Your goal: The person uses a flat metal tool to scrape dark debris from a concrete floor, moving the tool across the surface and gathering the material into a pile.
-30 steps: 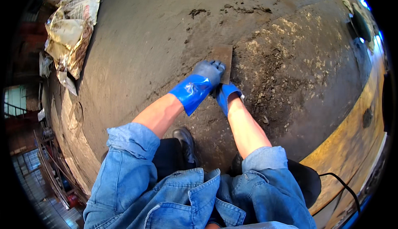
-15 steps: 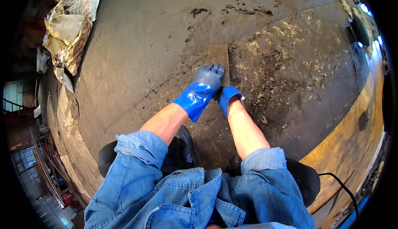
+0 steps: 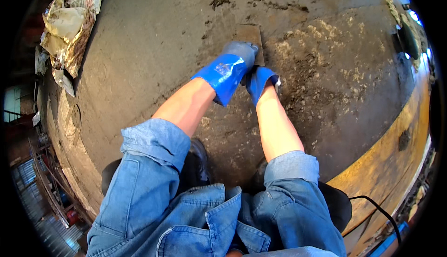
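A flat, rectangular, mud-coated trowel [image 3: 250, 33] lies against the dark, dirty floor in front of me. My left hand [image 3: 239, 52], in a blue rubber glove with a grey-smeared palm part, is closed over the trowel's near part. Close behind it, my right hand [image 3: 260, 82] is at the near end of the tool, in a matching glove. Its fingers are hidden by the cuff and by the left hand, but it appears wrapped around the handle. Loose crumbly soil [image 3: 302, 80] lies to the right of both hands.
Crumpled dirty sacks [image 3: 70, 24] lie at the far left. Clumps of wet dirt [image 3: 279, 4] form a ragged line beyond the trowel. A yellowish board [image 3: 386, 150] borders the right side, with a black cable [image 3: 379, 203] near my right knee. My shoe [image 3: 199, 161] stands close behind.
Both hands have pushed forward, away from me, carrying the trowel farther along the floor. The view has shifted slightly.
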`<action>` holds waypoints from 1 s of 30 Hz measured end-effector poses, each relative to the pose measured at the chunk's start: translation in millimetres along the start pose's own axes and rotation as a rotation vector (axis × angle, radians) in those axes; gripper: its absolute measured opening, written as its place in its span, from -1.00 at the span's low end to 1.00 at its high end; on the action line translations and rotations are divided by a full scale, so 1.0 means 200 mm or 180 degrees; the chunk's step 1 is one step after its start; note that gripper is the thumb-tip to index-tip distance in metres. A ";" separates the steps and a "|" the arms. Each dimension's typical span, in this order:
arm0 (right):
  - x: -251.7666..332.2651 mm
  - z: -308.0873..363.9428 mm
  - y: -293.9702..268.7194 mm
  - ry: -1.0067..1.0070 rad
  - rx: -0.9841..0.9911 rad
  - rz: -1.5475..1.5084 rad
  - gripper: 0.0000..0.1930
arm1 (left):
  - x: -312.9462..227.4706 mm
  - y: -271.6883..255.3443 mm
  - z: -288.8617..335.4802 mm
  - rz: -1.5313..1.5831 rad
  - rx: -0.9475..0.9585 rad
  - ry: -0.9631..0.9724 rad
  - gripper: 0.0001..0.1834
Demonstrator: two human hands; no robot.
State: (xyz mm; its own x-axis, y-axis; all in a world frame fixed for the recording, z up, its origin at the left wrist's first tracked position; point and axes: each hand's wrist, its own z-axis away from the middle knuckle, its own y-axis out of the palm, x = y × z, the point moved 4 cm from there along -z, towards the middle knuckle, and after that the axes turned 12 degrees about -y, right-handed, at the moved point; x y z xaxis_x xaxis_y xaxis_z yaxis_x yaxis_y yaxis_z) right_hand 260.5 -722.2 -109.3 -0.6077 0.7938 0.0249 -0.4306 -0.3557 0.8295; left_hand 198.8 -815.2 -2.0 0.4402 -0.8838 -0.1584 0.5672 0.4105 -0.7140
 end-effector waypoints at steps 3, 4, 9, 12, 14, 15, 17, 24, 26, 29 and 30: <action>0.07 -0.03 -0.02 0.0027 0.0011 0.0051 -0.47 | -0.03 0.13 -0.02 -0.1061 -0.0822 0.0777 -0.66; 0.08 -0.05 -0.18 -0.0153 -0.0195 0.0483 -0.47 | -0.10 0.16 0.05 -0.1200 -0.0760 0.0843 -0.67; 0.17 -0.07 0.13 -0.0630 -0.0494 0.1256 -0.40 | -0.12 0.06 -0.06 -0.1035 -0.0980 0.0856 -0.64; 0.32 -0.26 0.23 -0.0799 -0.0248 0.1649 -0.30 | -0.23 -0.09 -0.30 -0.1387 -0.0589 0.0566 -0.58; 0.32 -0.22 0.26 -0.0572 -0.0157 0.1559 -0.25 | -0.21 -0.09 -0.26 -0.1202 -0.0782 0.0633 -0.55; 0.35 -0.31 -0.04 -0.0229 0.0106 0.0300 -0.43 | -0.26 -0.02 -0.23 -0.1078 -0.0822 0.0805 -0.53; 0.18 0.06 0.26 -0.0555 -0.0525 0.1221 -0.45 | -0.08 0.15 -0.11 -0.1120 -0.0966 0.0924 -0.51; 0.37 -0.43 0.13 -0.0205 -0.1679 -0.6669 -0.47 | -0.24 -0.16 -0.45 -0.1237 -0.0788 0.0722 -0.66; 0.43 -0.50 0.26 -0.0059 -0.1537 -0.8258 -0.49 | -0.29 -0.32 -0.52 -0.1405 -0.0745 0.0760 -0.70; 0.46 -0.44 0.48 -0.0296 -0.0992 -0.9228 -0.53 | -0.29 -0.31 -0.50 -0.0904 -0.0867 0.0804 -0.70; 0.42 -0.42 0.52 -0.0467 -0.1036 -0.9332 -0.52 | -0.24 -0.30 -0.48 -0.0911 -0.1017 0.0824 -0.68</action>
State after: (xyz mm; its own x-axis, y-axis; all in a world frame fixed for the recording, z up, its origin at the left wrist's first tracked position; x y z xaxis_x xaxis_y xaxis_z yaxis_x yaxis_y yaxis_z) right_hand 108.0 -733.3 -66.8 0.8085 -0.5869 -0.0426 0.3531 0.5417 -0.7628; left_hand 76.7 -819.2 -18.3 0.0881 -0.9943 -0.0609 0.3805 0.0900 -0.9204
